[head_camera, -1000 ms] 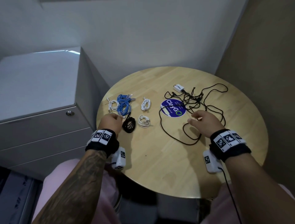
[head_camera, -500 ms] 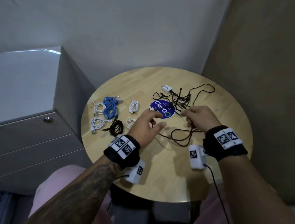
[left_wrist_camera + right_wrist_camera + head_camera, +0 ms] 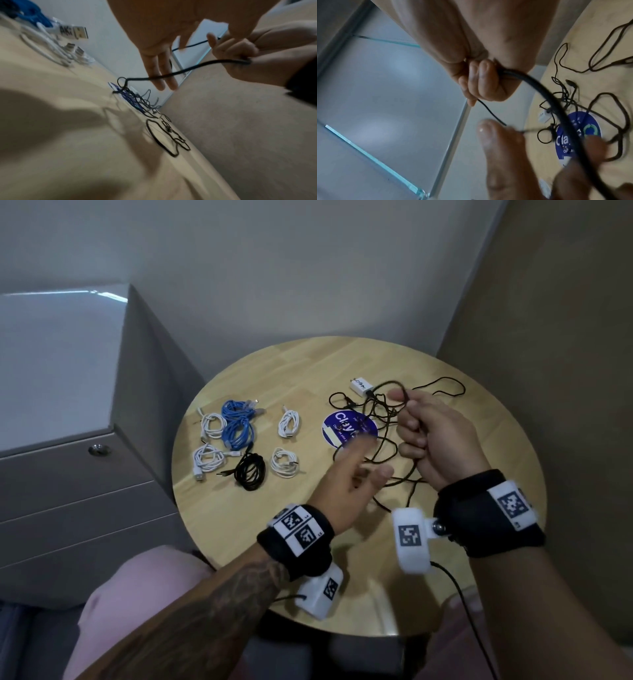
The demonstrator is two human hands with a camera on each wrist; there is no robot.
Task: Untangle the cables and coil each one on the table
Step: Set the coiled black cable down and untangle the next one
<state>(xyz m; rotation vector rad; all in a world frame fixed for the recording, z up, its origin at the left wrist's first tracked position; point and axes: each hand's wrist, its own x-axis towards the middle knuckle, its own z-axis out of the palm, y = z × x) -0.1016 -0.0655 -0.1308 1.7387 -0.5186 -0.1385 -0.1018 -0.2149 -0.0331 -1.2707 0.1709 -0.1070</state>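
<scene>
Holding a length of the black cable point(image 3: 383, 453) in a closed fist, the right hand point(image 3: 435, 440) is raised above the table point(image 3: 260, 529); its fingers point(image 3: 481, 82) curl round the cord, one strand leaving the fist at the top past the thumb, another trailing from the bottom of the fist down to the wood. Judgement: the lift puts slack between fist and tangle so loops can be seen and picked apart.

Left hand point(image 3: 352, 474) is beside the fist, fingers point(image 3: 161, 75) straight and spread, holding nothing. In the left wrist view the hanging strand crosses just in front of those fingertips; contact cannot be confirmed. Likely reaching in to take or guide that strand.

The rest of the black cable lies beyond both sets of fingertips as a loose tangle, partly over the round blue sticker point(image 3: 349, 428). A small white charger block point(image 3: 360, 385) sits at the tangle's far edge, near the right thumb; whether the cord is plugged into it is not clear.

Well to the left of the left fingers: coiled white cables point(image 3: 212, 426), a blue bundle point(image 3: 238, 424) and a black coil point(image 3: 251, 470), set apart from the tangle. Judgement: these look finished and parked clear of the working area; the black tangle is the remaining piece.

Risk noted: pulling up hard could tighten a knot or drag the charger block.
</scene>
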